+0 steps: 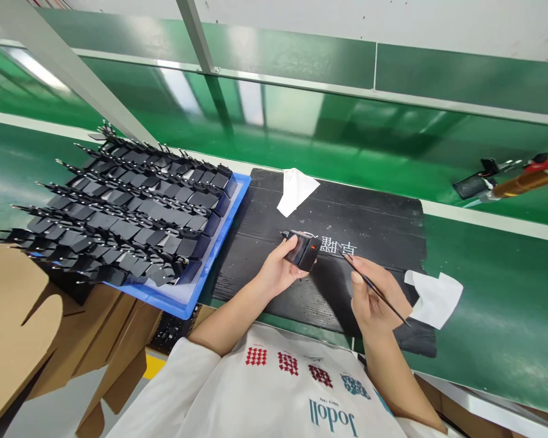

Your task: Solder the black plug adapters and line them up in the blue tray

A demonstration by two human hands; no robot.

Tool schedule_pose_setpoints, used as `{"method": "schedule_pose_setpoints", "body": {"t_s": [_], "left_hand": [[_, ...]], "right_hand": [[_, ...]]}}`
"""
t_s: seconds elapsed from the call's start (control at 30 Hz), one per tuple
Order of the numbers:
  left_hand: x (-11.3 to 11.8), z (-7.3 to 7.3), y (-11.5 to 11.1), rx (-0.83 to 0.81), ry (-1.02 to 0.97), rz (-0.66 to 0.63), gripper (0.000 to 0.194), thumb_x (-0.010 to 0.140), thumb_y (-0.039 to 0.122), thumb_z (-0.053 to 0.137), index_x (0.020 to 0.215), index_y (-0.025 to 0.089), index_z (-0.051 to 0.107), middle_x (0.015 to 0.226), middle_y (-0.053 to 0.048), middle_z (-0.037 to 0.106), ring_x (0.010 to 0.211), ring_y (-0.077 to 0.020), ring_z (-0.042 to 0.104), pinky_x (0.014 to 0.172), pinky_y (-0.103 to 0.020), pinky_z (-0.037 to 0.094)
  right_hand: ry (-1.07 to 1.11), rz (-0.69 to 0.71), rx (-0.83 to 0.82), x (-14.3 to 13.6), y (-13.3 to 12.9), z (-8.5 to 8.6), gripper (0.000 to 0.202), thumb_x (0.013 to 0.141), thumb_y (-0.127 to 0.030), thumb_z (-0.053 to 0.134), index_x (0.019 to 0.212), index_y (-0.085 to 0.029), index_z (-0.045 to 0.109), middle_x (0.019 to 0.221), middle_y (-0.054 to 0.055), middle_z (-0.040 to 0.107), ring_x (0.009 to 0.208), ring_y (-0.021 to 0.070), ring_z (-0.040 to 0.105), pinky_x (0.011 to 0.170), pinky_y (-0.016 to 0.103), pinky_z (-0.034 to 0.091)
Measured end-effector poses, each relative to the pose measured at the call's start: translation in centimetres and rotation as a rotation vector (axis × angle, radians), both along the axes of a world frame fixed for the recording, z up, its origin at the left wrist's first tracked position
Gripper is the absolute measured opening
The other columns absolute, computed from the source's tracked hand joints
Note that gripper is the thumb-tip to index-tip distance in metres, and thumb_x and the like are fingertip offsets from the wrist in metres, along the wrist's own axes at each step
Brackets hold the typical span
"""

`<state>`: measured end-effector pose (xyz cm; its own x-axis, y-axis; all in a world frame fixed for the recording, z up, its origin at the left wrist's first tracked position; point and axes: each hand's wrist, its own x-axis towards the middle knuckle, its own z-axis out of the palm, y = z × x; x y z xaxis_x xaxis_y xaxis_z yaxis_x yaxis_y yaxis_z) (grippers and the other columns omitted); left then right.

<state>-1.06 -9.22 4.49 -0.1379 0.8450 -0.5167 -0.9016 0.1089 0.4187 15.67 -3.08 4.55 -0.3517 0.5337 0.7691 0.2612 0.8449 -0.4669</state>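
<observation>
Workbench: green and glossy point(506, 347), crossed by pale strips, with a slanting metal post point(86, 85) at the far left.
Mat: black and ridged point(265, 243), lying flat on the near part of the bench, with white characters printed near its middle.
Black box: small and dark point(301, 252), with a small orange-red mark on its right part, held up over the middle of the mat.
Left hand: fingers and thumb point(278, 267) clamped on the black box, gripping it from its left and near sides.
Right hand: thumb and fingers point(377, 298) pinched together on a thin dark tool point(377, 289), just right of the box; the tool's tip points far and left, near the box but apart from it.
White pieces: one point(296, 190) at the far edge of the mat, another point(436, 298) at its right edge, beside the right hand.
Tray: blue-rimmed point(189, 307), left of the mat, filled with rows of black parts point(141, 213) with thin prongs sticking up.
Far right: a dark item point(475, 185) beside a brown and red one point(527, 179), details unclear.
Near left: brown cardboard point(13, 304), below the tray.
Shirt: white point(274, 389), with red and blue prints, at the near edge.
</observation>
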Motion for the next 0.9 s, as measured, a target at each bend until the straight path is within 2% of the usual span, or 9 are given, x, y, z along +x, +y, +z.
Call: {"method": "schedule_pose_setpoints", "body": {"t_s": [0.13,0.2,0.27,0.37,0.47,0.57,0.67,0.73,0.9], "left_hand": [[0.4,-0.1,0.0,-0.003,0.168,0.031,0.047,0.065,0.048,0.079,0.095,0.021,0.053,0.071,0.003,0.058,0.053,-0.0115,0.057,0.039,-0.017,0.027],[0.4,-0.1,-0.8,0.018,0.410,0.065,0.051,0.066,0.050,0.078,0.098,0.022,0.051,0.074,0.005,0.055,0.054,-0.0093,0.052,0.044,-0.019,0.035],[-0.2,0.0,-2.5,0.044,0.783,0.116,0.048,0.070,0.047,0.076,0.102,0.022,0.051,0.085,0.002,0.056,0.067,-0.0109,0.055,0.058,-0.023,0.046],[-1.4,0.5,-7.4,-0.007,1.326,0.205,0.048,0.075,0.044,0.073,0.110,0.021,0.051,0.100,-0.004,0.058,0.084,-0.0162,0.058,0.077,-0.030,0.050],[-2.5,1.2,-14.0,-0.283,1.628,0.356,0.045,0.078,0.046,0.068,0.110,0.020,0.050,0.095,-0.005,0.060,0.077,-0.0173,0.059,0.073,-0.031,0.050],[-3.8,1.9,-19.5,-0.793,1.699,0.526,0.041,0.078,0.046,0.065,0.107,0.021,0.050,0.092,-0.005,0.062,0.076,-0.0195,0.063,0.071,-0.032,0.051],[-5.8,2.2,-21.7,-1.194,1.603,0.550,0.040,0.079,0.046,0.064,0.107,0.021,0.049,0.088,-0.006,0.064,0.073,-0.0241,0.066,0.068,-0.035,0.052],[-7.2,1.9,-21.5,-1.292,1.574,0.529,0.040,0.081,0.046,0.062,0.109,0.020,0.047,0.089,-0.008,0.066,0.077,-0.0277,0.068,0.069,-0.038,0.053],[-9.3,1.2,-19.5,-1.330,1.577,0.461,0.043,0.087,0.040,0.054,0.121,0.016,0.043,0.096,-0.016,0.068,0.086,-0.0332,0.070,0.080,-0.045,0.054]], "right_hand": [[-0.269,-0.087,0.045,0.6,1.8,0.6,0.028,0.089,-0.011,0.062,0.115,-0.021,0.068,0.108,0.008,0.073,0.097,0.0204,0.071,0.085,0.033,0.059],[-0.432,-0.114,0.079,1.0,2.9,0.7,0.021,0.094,-0.018,0.058,0.111,-0.018,0.070,0.110,0.011,0.071,0.096,0.0218,0.071,0.081,0.032,0.058],[-0.516,-0.114,0.186,1.3,4.1,0.5,0.023,0.097,-0.027,0.054,0.105,-0.016,0.072,0.098,0.009,0.073,0.084,0.0210,0.071,0.067,0.028,0.057],[-0.524,-0.059,0.347,1.3,5.4,-0.1,0.029,0.099,-0.033,0.049,0.098,-0.015,0.072,0.083,0.005,0.070,0.068,0.0170,0.068,0.048,0.024,0.048],[-0.510,-0.003,0.399,1.3,5.8,-0.6,0.033,0.100,-0.034,0.046,0.096,-0.014,0.071,0.081,0.005,0.069,0.066,0.0165,0.068,0.043,0.023,0.044],[-0.493,0.010,0.375,1.4,5.5,-1.1,0.033,0.101,-0.036,0.045,0.098,-0.015,0.070,0.084,0.005,0.070,0.067,0.0177,0.069,0.044,0.024,0.045],[-0.481,0.000,0.351,1.6,5.4,-1.4,0.030,0.101,-0.038,0.044,0.102,-0.019,0.068,0.084,0.004,0.071,0.069,0.0188,0.071,0.044,0.026,0.046],[-0.473,0.008,0.363,1.7,5.6,-1.5,0.028,0.100,-0.039,0.045,0.107,-0.023,0.067,0.083,0.004,0.072,0.069,0.0193,0.071,0.042,0.027,0.045],[-0.426,0.024,0.375,2.0,6.1,-1.6,0.034,0.095,-0.037,0.051,0.127,-0.033,0.062,0.080,0.004,0.073,0.065,0.0211,0.071,0.041,0.030,0.046]]}}
